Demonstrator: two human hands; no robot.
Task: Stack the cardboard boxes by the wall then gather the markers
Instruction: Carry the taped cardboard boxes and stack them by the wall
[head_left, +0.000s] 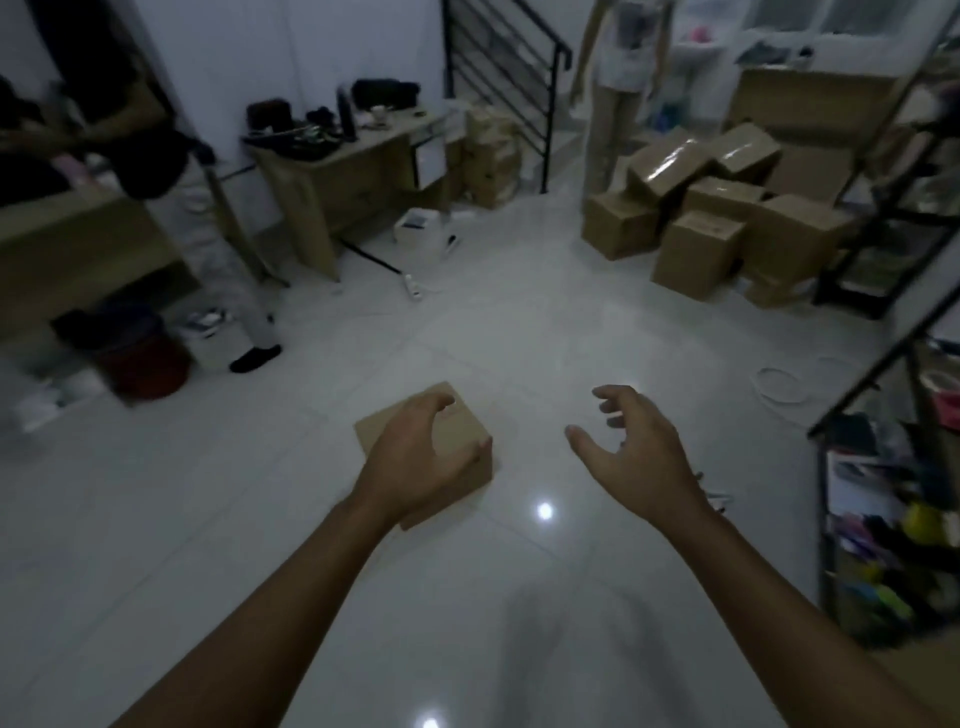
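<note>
Head view over a glossy white tiled floor (519, 322): one small cardboard box (467, 441) at lower centre, left hand (415, 457) gripping it, right hand (634, 447) spread, holding nothing. Roughly seven cardboard boxes (717, 218) heap upper right; two wooden tables (332, 171) stand left.

Matt cardboard box (470, 457) on glossy white tiled floor (519, 322)
</note>
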